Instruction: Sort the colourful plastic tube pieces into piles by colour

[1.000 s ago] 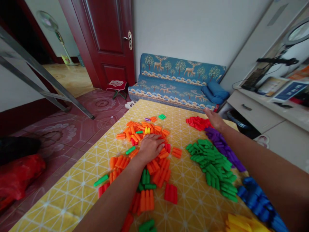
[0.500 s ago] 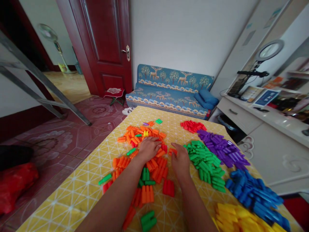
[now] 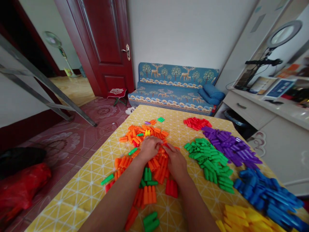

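My left hand [image 3: 150, 148] reaches over the pile of orange plastic building blocks [image 3: 160, 167], its fingers curled. Close by on its right, my right hand [image 3: 177, 161] has its fingers closed around a red block [image 3: 166, 145], mostly covered by the fingers. The two hands' fingertips nearly meet there, and what lies under the left fingers is hidden. Mixed in with the orange pieces are green blocks [image 3: 147, 174], a yellow block [image 3: 147, 132] and a red block [image 3: 171, 188] near my right wrist. A separate green block [image 3: 151, 221] lies close to me.
Right of my hands, single-colour piles lie on the yellow patterned tablecloth [image 3: 79, 193]: red [image 3: 196, 123], green [image 3: 210, 159], purple [image 3: 229, 145], blue [image 3: 267, 193] and yellow [image 3: 243, 219]. Beyond the table stands a blue sofa [image 3: 169, 93]; a white cabinet [image 3: 277, 138] is at right.
My right hand has moved left, leaving an orange block behind and meeting the left hand's fingertips at a red block. The view has shifted slightly.
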The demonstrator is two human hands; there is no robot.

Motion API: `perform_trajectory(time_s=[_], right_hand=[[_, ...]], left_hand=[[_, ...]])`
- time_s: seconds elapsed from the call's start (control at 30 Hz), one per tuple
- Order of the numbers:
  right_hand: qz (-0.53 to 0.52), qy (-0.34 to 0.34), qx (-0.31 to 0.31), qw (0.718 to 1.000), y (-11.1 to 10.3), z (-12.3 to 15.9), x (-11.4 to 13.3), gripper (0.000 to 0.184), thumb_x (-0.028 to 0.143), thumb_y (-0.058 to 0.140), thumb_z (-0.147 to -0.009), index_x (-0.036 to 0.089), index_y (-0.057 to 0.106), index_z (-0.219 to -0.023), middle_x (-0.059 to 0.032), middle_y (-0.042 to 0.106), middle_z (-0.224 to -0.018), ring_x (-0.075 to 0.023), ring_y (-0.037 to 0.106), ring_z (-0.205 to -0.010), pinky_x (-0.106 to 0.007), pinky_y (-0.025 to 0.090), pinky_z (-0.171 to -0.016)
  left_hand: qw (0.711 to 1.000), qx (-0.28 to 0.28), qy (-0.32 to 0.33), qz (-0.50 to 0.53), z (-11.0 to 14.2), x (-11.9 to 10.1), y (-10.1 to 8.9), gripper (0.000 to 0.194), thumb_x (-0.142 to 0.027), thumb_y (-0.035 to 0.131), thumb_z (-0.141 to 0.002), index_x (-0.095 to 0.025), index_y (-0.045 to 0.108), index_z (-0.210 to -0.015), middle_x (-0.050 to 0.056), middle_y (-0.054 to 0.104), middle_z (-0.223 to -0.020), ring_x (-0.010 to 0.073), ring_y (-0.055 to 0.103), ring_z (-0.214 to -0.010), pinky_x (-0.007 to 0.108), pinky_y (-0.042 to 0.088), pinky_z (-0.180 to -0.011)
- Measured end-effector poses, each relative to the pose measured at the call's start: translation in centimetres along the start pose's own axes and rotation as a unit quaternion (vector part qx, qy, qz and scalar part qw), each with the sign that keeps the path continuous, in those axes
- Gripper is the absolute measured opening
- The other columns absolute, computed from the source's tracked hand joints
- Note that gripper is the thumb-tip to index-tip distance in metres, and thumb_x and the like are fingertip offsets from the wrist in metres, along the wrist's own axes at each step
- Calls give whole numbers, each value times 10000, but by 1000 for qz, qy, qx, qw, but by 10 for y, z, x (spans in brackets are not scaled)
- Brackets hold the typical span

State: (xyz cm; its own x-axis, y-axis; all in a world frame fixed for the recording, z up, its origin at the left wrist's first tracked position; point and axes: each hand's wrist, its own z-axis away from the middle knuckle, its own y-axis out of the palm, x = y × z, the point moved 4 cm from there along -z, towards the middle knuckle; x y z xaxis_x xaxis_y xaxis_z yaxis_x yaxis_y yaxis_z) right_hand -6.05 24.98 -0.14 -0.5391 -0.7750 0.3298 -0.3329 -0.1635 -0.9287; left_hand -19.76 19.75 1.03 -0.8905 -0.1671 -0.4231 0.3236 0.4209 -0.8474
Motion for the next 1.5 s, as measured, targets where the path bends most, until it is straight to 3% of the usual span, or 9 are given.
perform_trajectory(time_s=[0.43, 0.6, 0.7, 0.8, 0.9, 1.07, 1.17, 1.33, 1.5], right_hand=[[51, 37, -10, 998, 7, 2, 9, 279, 248, 468, -890, 244, 579, -1146, -65, 564, -1120, -162, 618, -820, -246, 378, -608], [-32, 93, -51, 994, 8, 2, -1, 354, 384, 328, -967, 185, 606, -873, -62, 637, -887, -151, 594, -726, -243, 367, -620], [-169, 144, -87, 971, 5, 3, -12, 428, 417, 290, -961, 197, 536, -689, -29, 594, -632, -157, 569, -614, -249, 389, -600], [-362, 188, -78, 910, 3, 2, -22, 398, 493, 327, -915, 212, 497, -690, -3, 582, -576, -157, 561, -503, -258, 427, -520], [-464, 217, -41, 858, -7, 0, -26, 282, 478, 417, -857, 213, 513, -839, 11, 623, -637, -160, 584, -465, -264, 449, -462], [-317, 130, 118, 932, -41, 10, -22, 125, 225, 495, -771, 205, 571, -868, 56, 560, -513, -133, 578, -428, -210, 385, -442], [-225, 82, 237, 941, -46, 24, -20, 59, 190, 617, -690, 196, 602, -747, 54, 571, -540, -114, 574, -465, -202, 361, -473], [-93, 65, 252, 961, -31, 31, -19, 400, 194, 831, -454, 214, 649, -810, 32, 641, -765, -148, 588, -711, -213, 345, -560], [-41, 72, 256, 963, -28, 29, -11, 322, 220, 789, -516, 222, 640, -801, 19, 637, -787, -152, 565, -725, -227, 307, -564]], left_hand=[[999, -9, -1, 50, 0, 6, 6, 318, -111, 478, -823, -230, 727, -980, 16, 744, -986, 181, 658, -951, 313, 482, -903], [992, -64, -1, 110, -6, 2, -20, 326, -98, 476, -814, -202, 704, -1022, 29, 723, -1061, 149, 648, -1001, 255, 487, -921], [991, -34, -132, 18, -5, 17, -52, 257, -184, 532, -809, -238, 715, -982, 23, 744, -986, 177, 675, -921, 274, 518, -841], [946, 60, -289, -133, 6, 43, -81, 170, -253, 607, -745, -249, 740, -851, 65, 742, -966, 258, 679, -929, 333, 521, -793], [925, 123, -322, -160, 16, 59, -91, 243, -237, 653, -688, -282, 747, -907, 88, 724, -1047, 293, 666, -987, 367, 516, -809], [933, 186, -269, -151, 18, 57, -76, 374, -193, 635, -696, -353, 718, -1024, 54, 683, -1169, 281, 633, -1079, 378, 490, -881], [938, 186, -252, -150, 17, 54, -68, 365, -257, 656, -713, -331, 695, -1068, 70, 663, -1184, 276, 626, -1083, 363, 482, -894], [944, 159, -253, -138, 17, 56, -60, 427, -316, 709, -666, -272, 648, -1087, 87, 668, -1119, 268, 648, -1014, 327, 502, -825], [948, 127, -262, -128, 11, 57, -60, 294, -174, 594, -723, -240, 665, -1000, 75, 712, -1024, 250, 653, -1000, 297, 502, -783]])
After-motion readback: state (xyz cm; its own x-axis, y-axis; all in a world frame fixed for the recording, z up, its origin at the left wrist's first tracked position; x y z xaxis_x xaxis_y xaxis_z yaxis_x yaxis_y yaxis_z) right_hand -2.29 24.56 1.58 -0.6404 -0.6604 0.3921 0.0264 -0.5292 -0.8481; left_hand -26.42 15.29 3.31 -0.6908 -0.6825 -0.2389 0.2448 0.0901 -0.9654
